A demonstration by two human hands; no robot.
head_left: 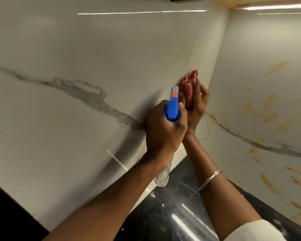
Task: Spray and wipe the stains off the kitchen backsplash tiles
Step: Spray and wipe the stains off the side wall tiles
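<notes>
Stains (268, 105) are showing yellow-brown on the right-hand tiles (250, 49), beside the corner above the black worktop (172, 214). My right hand (196, 108) is gripping a bunched red cloth (188, 84) against the left wall by that corner. My left hand (162, 131) is clasping the spray bottle (172, 106), just beside the cloth.

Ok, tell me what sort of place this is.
Probably a kitchen corner: glossy marble-look wall tiles meet above a black polished countertop, one wall carries yellow-brown stains, and the left hand grips a spray bottle while the right hand holds a red cloth.
</notes>
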